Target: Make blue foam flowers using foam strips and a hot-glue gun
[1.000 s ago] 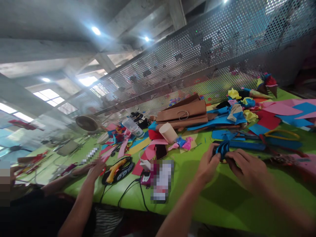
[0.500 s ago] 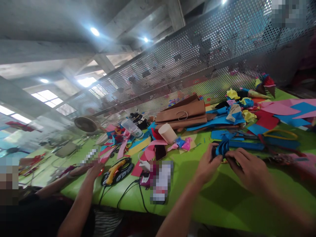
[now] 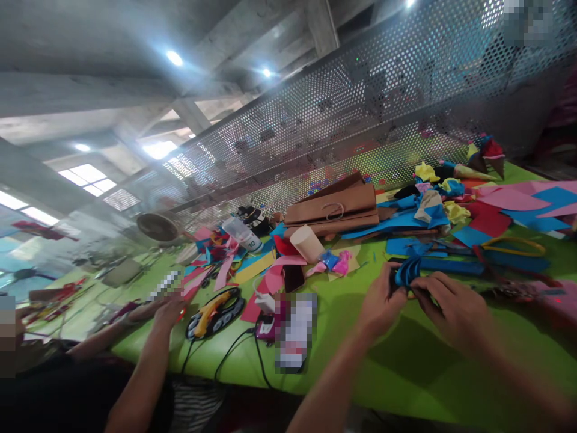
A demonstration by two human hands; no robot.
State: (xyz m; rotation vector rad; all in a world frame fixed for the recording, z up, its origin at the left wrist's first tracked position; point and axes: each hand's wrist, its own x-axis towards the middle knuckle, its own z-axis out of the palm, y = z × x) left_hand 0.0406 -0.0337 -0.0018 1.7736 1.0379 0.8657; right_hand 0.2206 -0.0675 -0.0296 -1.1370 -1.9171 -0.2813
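A piece of blue paper (image 3: 408,270), curled into folds, is held above the green table at the right of the head view. My left hand (image 3: 381,299) pinches it from the left side, thumb in front. Something dark shows behind those fingers, too hidden to name. My right hand (image 3: 453,304) has its fingertips closed at the paper's lower right edge. Just behind lie flat blue paper strips (image 3: 451,266). To the left of my hands are a small blue and pink bundle (image 3: 336,262) and a cream-coloured roll (image 3: 307,244).
A co-worker's hands (image 3: 169,307) work at the left. On the green table (image 3: 342,337) lie a phone (image 3: 296,334), a yellow and black corded tool (image 3: 215,313), a plastic bottle (image 3: 242,234), brown sheets (image 3: 331,207) and yellow-handled scissors (image 3: 512,245). A perforated metal screen (image 3: 342,114) stands behind.
The blue paper has tilted slightly and shows more of its folds. Both my hands keep nearly the same place and grip.
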